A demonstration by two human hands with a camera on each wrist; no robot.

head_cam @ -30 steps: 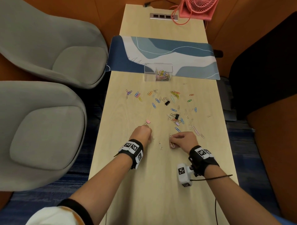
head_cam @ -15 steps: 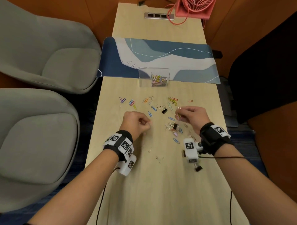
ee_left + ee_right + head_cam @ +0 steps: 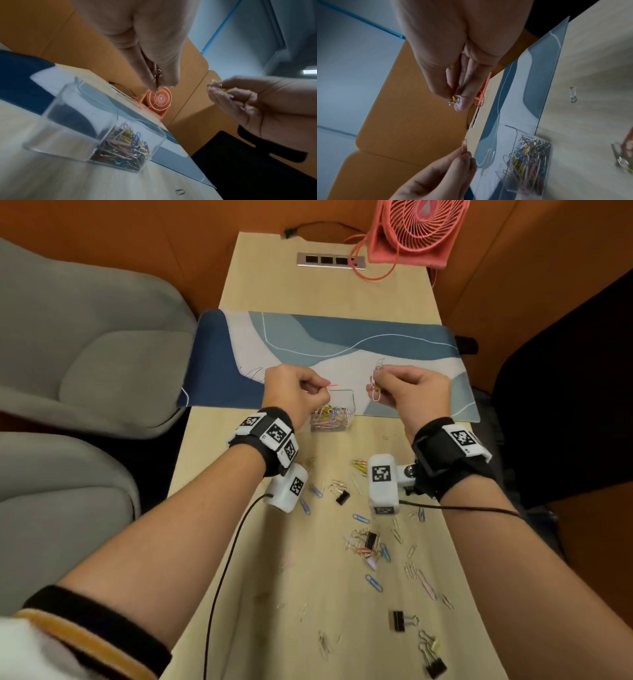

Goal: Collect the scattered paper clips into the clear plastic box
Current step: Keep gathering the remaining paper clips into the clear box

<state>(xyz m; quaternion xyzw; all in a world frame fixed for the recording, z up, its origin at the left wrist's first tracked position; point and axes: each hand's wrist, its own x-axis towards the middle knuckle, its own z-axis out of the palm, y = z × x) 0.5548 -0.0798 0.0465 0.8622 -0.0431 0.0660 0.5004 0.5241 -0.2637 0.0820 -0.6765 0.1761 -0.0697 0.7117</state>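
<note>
The clear plastic box (image 3: 348,398) stands at the near edge of the blue desk mat, with a heap of coloured paper clips (image 3: 329,419) in its right half. My left hand (image 3: 298,395) hovers over the box's left side and pinches a pink clip (image 3: 331,385). To the right of the box, my right hand (image 3: 406,392) is raised and pinches a small bunch of clips (image 3: 376,385). In the wrist views the box (image 3: 96,135) (image 3: 522,162) lies below both hands. Several loose clips (image 3: 370,546) remain scattered on the wooden table.
Black binder clips (image 3: 399,620) lie among the loose clips on the near table. The blue patterned mat (image 3: 342,350) crosses the table behind the box. A pink fan (image 3: 414,231) and a power strip (image 3: 330,260) sit at the far end. Grey chairs (image 3: 85,354) stand left.
Both hands moved from the near table forward to the box, each carrying picked-up clips. The left hand now hovers over the box, the right one beside it.
</note>
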